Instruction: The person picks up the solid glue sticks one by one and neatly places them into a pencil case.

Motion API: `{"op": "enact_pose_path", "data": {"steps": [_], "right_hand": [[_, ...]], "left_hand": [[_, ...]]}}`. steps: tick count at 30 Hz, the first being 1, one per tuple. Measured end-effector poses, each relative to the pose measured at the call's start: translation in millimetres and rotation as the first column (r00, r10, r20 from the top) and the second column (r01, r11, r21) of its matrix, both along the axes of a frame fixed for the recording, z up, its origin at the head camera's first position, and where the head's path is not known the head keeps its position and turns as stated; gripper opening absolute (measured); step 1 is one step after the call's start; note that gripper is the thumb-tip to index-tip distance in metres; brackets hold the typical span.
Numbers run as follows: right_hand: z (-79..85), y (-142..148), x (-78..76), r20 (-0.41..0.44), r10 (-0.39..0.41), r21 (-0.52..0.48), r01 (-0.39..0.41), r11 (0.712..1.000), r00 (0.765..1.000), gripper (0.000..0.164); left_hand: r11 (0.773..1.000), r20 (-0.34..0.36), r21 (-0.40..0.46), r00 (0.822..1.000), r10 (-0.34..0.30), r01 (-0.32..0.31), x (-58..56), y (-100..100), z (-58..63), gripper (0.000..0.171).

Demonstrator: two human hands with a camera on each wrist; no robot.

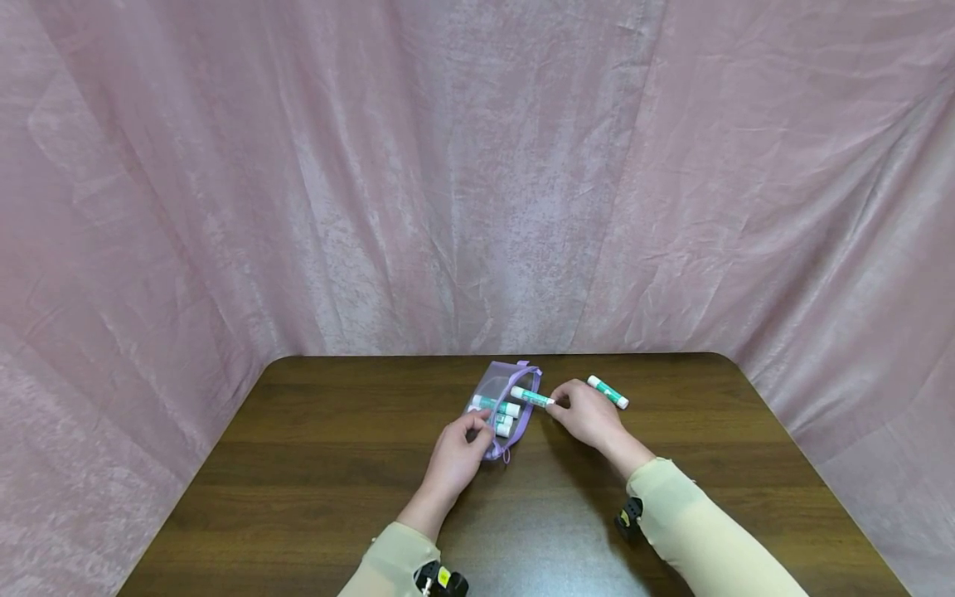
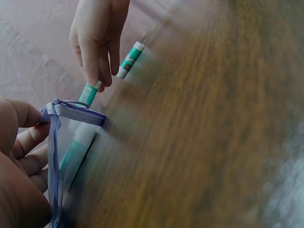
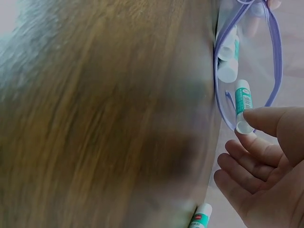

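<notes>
A purple-edged mesh zip pouch [image 1: 496, 383] lies on the table with its zipped mouth spread to the right. Several white-and-green glue sticks [image 1: 498, 406] are inside it, seen through the mesh. My left hand [image 1: 457, 454] pinches the pouch's near edge between thumb and fingers, plain in the left wrist view. One glue stick [image 3: 243, 100] is pinched by its end between the thumb and index finger of my right hand [image 1: 588, 414]. Its far end points into the pouch's mouth. Another glue stick [image 1: 608, 392] rests on the table just beyond my right hand.
The brown wooden table [image 1: 313, 464] has rounded far corners. Behind it hangs a pink velvety curtain [image 1: 477, 182], which also runs down both sides. A dark wrist camera [image 1: 629, 518] sits on the right sleeve, and another camera [image 1: 442, 579] on the left.
</notes>
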State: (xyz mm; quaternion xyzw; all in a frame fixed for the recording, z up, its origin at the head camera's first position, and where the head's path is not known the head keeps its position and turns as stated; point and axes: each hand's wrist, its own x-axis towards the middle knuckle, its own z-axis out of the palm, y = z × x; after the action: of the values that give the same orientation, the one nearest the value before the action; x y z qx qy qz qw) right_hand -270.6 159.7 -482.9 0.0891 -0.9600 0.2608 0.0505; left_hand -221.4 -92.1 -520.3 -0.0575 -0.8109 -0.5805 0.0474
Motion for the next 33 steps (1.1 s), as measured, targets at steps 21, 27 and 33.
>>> {"op": "enact_pose_path", "data": {"steps": [21, 27, 33], "right_hand": [[-16.2, -10, -17.2, -0.031, 0.015, -0.024, -0.015, 1.0, 0.999, 0.01], [-54.3, -4, -47.1, -0.098, 0.042, -0.028, -0.045, 0.999, 0.994, 0.013], [-41.6, -12, -40.6, -0.08, 0.039, -0.036, -0.042, 0.998, 0.996, 0.012]], "left_hand": [[1.0, 0.011, 0.0, 1.0, 0.001, -0.001, 1.3, 0, 2.1, 0.017], [1.0, 0.01, 0.01, 1.0, -0.002, 0.002, 1.3, 0, 1.9, 0.017], [1.0, 0.007, 0.018, 1.0, -0.007, 0.006, 0.1, 0, 1.3, 0.017]]}}
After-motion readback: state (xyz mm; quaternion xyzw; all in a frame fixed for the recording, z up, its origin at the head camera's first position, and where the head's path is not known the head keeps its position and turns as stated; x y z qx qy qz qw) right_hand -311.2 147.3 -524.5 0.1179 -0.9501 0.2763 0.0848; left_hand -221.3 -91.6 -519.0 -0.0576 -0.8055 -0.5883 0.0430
